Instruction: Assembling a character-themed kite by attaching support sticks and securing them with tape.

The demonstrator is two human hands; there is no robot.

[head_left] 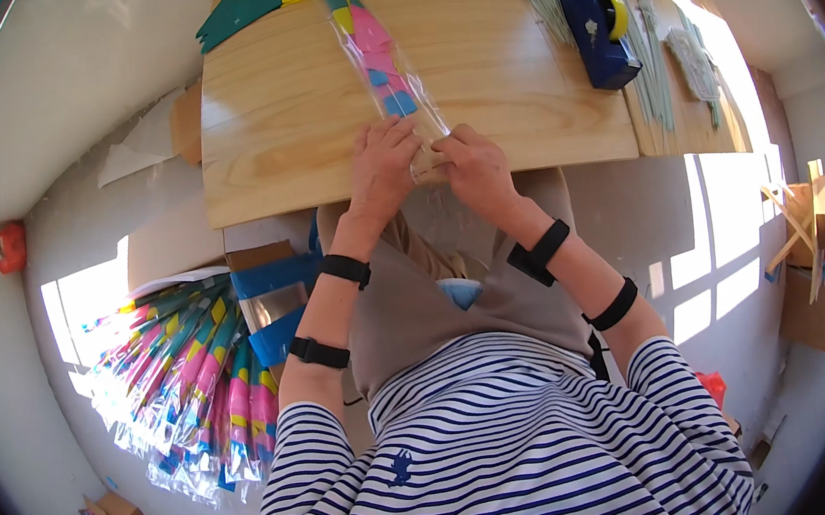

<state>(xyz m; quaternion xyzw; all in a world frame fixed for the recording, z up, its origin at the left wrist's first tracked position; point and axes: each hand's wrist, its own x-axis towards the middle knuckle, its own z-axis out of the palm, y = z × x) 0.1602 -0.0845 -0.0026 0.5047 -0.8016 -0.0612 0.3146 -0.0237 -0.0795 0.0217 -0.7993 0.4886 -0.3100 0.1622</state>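
A long clear plastic sleeve [425, 107] lies on the wooden table, its near end at the front edge. Inside it is a rolled or folded strip of pink, blue, green and yellow sheet material [377, 52]. My left hand [386, 165] rests on the left side of the sleeve near that end, fingers stretched out over the plastic. On the other side, my right hand [476, 168] pinches the sleeve's near end between thumb and fingers. More green, yellow and pink pieces [255, 5] spread across the far side of the table, partly cut off by the picture's edge.
A blue tape dispenser [599, 42] with yellow tape stands to the right on the table [520, 131]. Beside it lie thin pale rods [653, 81] and a clear plastic box [692, 65]. Many similar filled sleeves [193, 366] are piled low at my left, next to a blue-taped box [276, 317].
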